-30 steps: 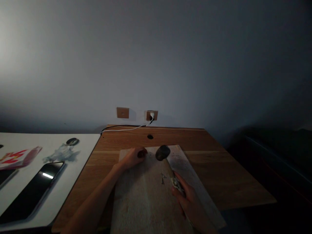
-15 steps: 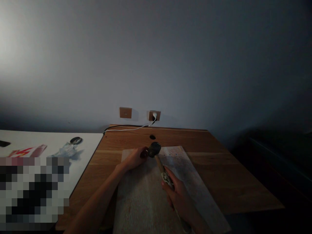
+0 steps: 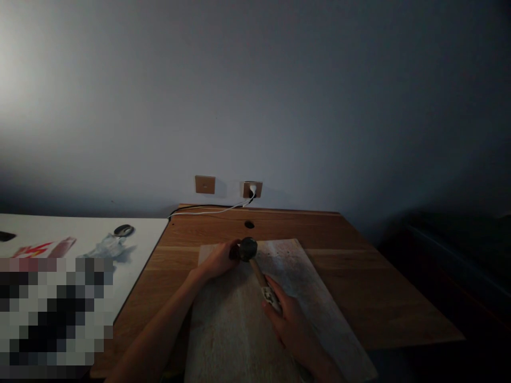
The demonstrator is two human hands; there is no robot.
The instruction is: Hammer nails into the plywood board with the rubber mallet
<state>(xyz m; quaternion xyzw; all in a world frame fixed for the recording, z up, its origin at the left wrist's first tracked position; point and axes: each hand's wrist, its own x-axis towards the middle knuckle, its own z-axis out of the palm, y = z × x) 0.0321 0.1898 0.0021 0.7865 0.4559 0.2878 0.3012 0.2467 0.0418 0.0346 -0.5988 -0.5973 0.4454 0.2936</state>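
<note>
My right hand [image 3: 290,321] is wrapped round the handle of a mallet with a dark rounded head [image 3: 248,249]. The handle is pale wood, with a patterned wrap just ahead of my fingers. At the far left part of a worn wooden board [image 3: 227,330], my left hand [image 3: 222,259] is closed, its fingers curled about a small dark thing that the mallet head partly hides. Head and left fingertips sit very close together; whether they touch, I cannot tell. Small dark specks lie on the board to the right of the head.
The board lies on a wooden desk [image 3: 359,276] against a wall. A white table [image 3: 147,234] adjoins on the left, bearing a clear plastic bag [image 3: 106,247], a dark round object [image 3: 123,230] and a red-and-white packet [image 3: 46,248]. Cables [image 3: 215,211] run to a wall socket [image 3: 253,189].
The mallet head has come down slightly and moved left, nearer my left fingers. My right hand has shifted a little with it; my left hand stays in place.
</note>
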